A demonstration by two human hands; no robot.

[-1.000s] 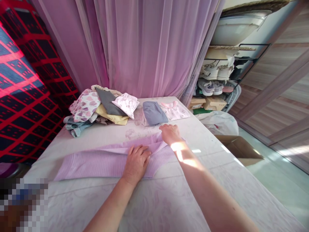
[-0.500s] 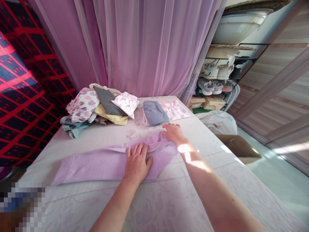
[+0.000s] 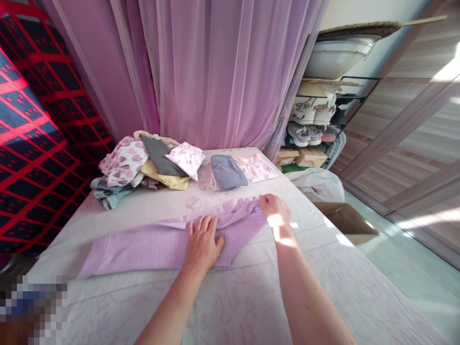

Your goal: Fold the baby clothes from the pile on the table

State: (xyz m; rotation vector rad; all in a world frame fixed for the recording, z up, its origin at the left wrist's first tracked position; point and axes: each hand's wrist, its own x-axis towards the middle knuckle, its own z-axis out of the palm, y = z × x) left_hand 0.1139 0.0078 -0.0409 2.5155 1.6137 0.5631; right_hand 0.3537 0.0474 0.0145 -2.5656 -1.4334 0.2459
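Left hand (image 3: 203, 244) pressing flat on the lilac ribbed garment (image 3: 143, 251), right hand (image 3: 275, 210) right up at its top edge, and folded clothes (image 3: 143, 163) piled at upper left of the frame!

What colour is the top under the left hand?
The top is lilac, thin-striped, best in the head view.

One left hand (image 3: 203, 244), one right hand (image 3: 275, 210), one lilac garment (image 3: 168, 247) near — one clothes pile (image 3: 143, 165) far left, two folded garments (image 3: 228, 172) far right

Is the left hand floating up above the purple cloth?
No, the left hand lies flat on the lilac ribbed garment, with its fingers spread.
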